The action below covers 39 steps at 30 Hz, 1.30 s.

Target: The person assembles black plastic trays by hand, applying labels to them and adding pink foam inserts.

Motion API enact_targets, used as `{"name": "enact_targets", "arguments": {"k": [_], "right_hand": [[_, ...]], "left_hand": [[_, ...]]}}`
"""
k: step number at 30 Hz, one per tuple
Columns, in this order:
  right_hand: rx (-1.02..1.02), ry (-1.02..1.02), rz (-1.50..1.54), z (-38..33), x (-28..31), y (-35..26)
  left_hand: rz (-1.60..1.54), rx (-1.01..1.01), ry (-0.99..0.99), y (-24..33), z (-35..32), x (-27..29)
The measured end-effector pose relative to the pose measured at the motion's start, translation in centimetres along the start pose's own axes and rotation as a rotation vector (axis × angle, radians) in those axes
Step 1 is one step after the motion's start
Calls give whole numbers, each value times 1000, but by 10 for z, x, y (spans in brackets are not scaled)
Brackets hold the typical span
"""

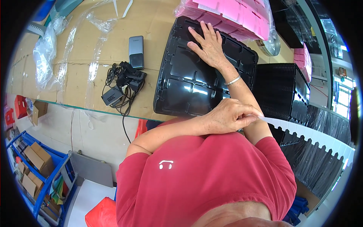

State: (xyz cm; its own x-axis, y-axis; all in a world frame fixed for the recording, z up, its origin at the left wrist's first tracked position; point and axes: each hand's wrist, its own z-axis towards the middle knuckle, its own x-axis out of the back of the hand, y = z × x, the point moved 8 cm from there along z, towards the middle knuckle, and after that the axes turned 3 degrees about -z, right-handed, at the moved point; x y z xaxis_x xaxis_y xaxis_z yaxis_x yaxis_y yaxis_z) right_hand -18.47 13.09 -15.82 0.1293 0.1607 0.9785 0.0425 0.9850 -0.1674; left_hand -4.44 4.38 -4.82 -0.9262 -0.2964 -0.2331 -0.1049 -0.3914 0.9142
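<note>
A shiny black plastic tray [189,72] with moulded compartments lies at the table's front edge. My right hand [210,45] rests on its far part, fingers spread and palm down, with a bangle on the wrist. My left arm crosses in front of my right forearm. At its end my left hand [228,115] is closed in a pinch on one end of a long white strip [310,132] with a row of notches along one edge. That strip reaches out to the far right, over the side of the stacked black trays.
Stacked black trays [278,89] stand to the right, and pink slotted pieces [234,15] in clear film lie behind the tray. On the cardboard-covered table [87,75] are a grey phone-like device [136,52] and tangled black cables [126,81]. A blue cart [45,181] with boxes stands lower left.
</note>
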Motion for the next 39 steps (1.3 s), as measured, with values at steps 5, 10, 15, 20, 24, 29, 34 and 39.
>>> {"name": "enact_targets", "arguments": {"k": [5,10,15,20,24,29,34,39], "right_hand": [[6,-18,-82,-3,-9,-1],[-74,-81,35,3,-5,6],[-144,-145,212,7,-13,16],[19,-2,-203,-4,-2,-3],[83,4,-320,-1,6,-10],[96,-42,-396,-1,6,-5],[136,-48,-399,0,9,-7],[147,-100,-439,1,11,-9]], "left_hand": [[43,19,4,-2,1,1],[12,-10,41,-2,1,3],[3,68,3,-6,-1,3],[18,100,-6,-7,-1,2],[49,72,20,-7,-1,4],[-8,103,11,-8,0,5],[8,67,25,-8,1,6],[-6,61,23,-10,2,6]]}}
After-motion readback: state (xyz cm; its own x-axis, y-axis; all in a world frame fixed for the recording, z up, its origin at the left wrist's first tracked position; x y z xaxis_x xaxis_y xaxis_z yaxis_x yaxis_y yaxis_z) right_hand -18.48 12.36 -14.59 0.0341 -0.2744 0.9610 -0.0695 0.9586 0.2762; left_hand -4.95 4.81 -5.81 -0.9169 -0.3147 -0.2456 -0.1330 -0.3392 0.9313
